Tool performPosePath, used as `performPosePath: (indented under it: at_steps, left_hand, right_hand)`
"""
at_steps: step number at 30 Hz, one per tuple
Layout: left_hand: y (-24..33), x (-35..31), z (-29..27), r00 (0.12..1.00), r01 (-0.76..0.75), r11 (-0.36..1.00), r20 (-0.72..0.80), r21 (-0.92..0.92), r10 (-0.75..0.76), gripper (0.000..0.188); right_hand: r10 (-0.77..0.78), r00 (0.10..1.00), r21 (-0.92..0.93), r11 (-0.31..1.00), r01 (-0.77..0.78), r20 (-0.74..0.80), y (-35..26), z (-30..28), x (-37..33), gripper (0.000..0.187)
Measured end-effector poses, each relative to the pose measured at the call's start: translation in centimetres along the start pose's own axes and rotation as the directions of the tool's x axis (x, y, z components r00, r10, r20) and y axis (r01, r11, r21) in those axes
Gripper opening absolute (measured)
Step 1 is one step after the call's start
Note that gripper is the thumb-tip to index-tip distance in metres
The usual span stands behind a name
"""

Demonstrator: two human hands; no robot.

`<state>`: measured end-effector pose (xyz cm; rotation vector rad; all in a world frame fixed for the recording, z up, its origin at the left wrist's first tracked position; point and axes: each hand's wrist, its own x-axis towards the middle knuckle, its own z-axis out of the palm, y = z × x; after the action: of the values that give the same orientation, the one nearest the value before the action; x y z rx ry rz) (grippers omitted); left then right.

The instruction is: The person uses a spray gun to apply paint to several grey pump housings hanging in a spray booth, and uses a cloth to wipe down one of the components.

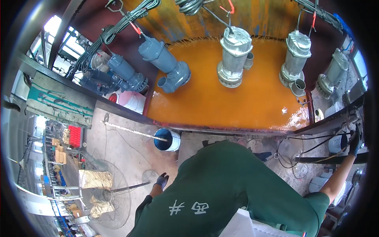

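Observation:
My left hand (pixel 162 180), in a grey glove with dark fingertips, hangs low at my side above the floor. Its fingers are apart and nothing is in them. Stretched far out to the right, my gloved right hand (pixel 356 138) is up against a metal frame with fittings and hoses (pixel 352 121); how its fingers are set there is hard to make out. Ahead hang several pumps on cables: a blue-grey pump (pixel 164 59), a silver pump (pixel 234 53) and another silver pump (pixel 295 55). Below and behind them is a wide tank of orange liquid (pixel 225 106).
A blue-lined bucket (pixel 172 142) with a long whitish stick (pixel 130 129) stands before the tank. A pedestal fan (pixel 104 193) is at left. More blue pumps (pixel 122 71) hang at far left. Black hoses (pixel 316 138) loop at right by a white bucket (pixel 336 144).

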<state>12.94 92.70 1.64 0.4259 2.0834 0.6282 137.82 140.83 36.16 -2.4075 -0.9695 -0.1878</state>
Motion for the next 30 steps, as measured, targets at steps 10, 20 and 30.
performPosePath:
  at_steps: [10,20,30]
  left_hand:
    - [13.7,7.7,3.6,0.939,-0.341,0.894,0.063,0.291,0.338,0.037]
    - [17.2,15.2,-1.0,0.799,-0.581,0.623,0.513,0.524,0.313,0.028]
    - [5.1,20.0,-13.2,0.708,-0.704,0.432,0.603,0.564,0.367,0.024]
  right_hand:
    - [-0.117,0.987,0.866,0.498,-0.040,0.113,-6.6,-2.0,-23.5,0.032]
    - [-0.499,0.682,0.792,0.577,-0.198,0.535,-38.1,-2.3,-60.5,0.040]
    - [-0.774,0.429,0.797,0.578,0.176,0.466,-53.8,-9.8,-71.4,0.024]
